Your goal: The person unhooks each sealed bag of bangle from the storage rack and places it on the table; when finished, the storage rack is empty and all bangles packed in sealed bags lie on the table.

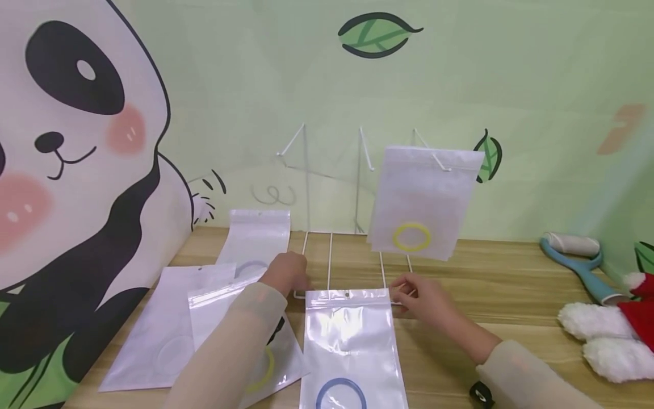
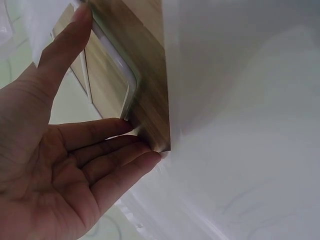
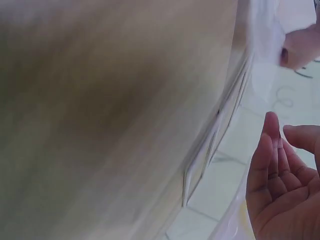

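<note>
A white zip bag (image 1: 349,335) with a hang hole in its top and a blue ring at its lower part lies in front of a white wire rack (image 1: 329,261). By the bag's top left corner is my left hand (image 1: 287,271); in the left wrist view its fingers (image 2: 115,175) reach toward the edge of a white bag, with the thumb well apart. My right hand (image 1: 421,295) is at the top right corner. The right wrist view shows its thumb and fingers (image 3: 260,165) apart, with nothing between them.
Several white bags (image 1: 424,193) hang from the rack's right hook, a yellow ring on the front one. More bags (image 1: 168,301) lie overlapping at the left. At the right are a blue-handled lint roller (image 1: 572,255) and a red and white plush item (image 1: 603,329).
</note>
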Action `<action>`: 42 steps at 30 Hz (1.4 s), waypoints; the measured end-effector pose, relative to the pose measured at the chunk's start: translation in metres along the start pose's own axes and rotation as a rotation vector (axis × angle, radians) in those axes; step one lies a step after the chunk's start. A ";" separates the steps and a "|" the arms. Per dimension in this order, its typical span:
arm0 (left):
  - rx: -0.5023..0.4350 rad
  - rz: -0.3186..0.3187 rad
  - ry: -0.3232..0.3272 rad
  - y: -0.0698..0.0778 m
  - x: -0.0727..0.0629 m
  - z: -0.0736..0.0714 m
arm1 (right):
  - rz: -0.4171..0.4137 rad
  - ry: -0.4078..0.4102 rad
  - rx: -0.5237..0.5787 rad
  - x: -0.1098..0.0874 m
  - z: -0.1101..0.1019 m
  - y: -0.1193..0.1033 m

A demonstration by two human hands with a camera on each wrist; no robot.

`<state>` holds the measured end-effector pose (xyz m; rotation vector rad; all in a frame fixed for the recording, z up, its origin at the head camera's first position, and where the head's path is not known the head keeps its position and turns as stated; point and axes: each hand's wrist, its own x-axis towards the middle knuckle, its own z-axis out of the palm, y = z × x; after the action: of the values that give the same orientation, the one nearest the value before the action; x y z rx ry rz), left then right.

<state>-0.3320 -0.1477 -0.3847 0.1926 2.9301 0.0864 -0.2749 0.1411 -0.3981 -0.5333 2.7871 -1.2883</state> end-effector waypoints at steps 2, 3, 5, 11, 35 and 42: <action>0.010 -0.004 0.000 0.000 0.001 0.000 | 0.007 0.031 -0.050 0.002 -0.006 0.001; 0.016 -0.004 0.000 0.000 0.001 0.000 | 0.010 0.053 -0.075 0.003 -0.010 0.001; 0.026 -0.006 0.002 0.000 0.002 0.000 | -0.014 0.123 -0.116 0.006 -0.018 -0.001; 0.018 -0.012 0.001 0.001 0.002 -0.001 | -0.106 0.461 -0.099 0.020 -0.052 -0.015; 0.020 -0.020 0.026 0.004 -0.003 -0.003 | 0.017 0.734 0.094 0.051 -0.133 -0.050; 0.009 -0.023 0.025 0.004 -0.002 -0.001 | 0.040 0.722 0.086 0.054 -0.136 -0.051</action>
<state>-0.3296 -0.1444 -0.3826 0.1604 2.9575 0.0720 -0.3328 0.1939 -0.2643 0.0163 3.2160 -1.8837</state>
